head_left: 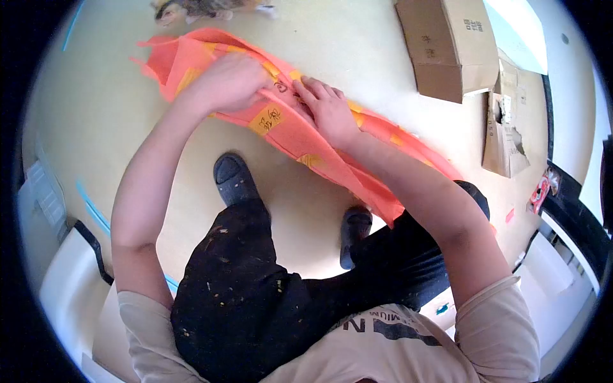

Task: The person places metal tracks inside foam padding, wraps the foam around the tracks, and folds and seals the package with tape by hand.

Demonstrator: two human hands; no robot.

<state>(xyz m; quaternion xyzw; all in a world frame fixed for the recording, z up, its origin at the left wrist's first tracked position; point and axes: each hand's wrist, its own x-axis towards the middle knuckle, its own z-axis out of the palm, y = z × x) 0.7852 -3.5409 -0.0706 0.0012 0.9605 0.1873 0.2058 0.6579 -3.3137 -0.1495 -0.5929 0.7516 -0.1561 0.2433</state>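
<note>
"Head view: what are the hands doing?"
"Left hand curls over, right hand lies on orange cloth stretching far left to near right; whether they grip, I can't tell."
"Writing?"
"Yellow patch, illegible; far-right carton, small characters; near shirt, 'MIUM'."

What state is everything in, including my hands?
Orange cloth: folded lengthwise, creased.
Left hand: fingers curled against the cloth; grip unclear.
Right hand: fingers extended on the cloth; grip unclear.
Larger cardboard box: no tear showing; open or closed unclear.
Smaller cardboard box: torn, ragged hole.
Dark trousers: worn, specked.
Dark shoes: worn.
</note>
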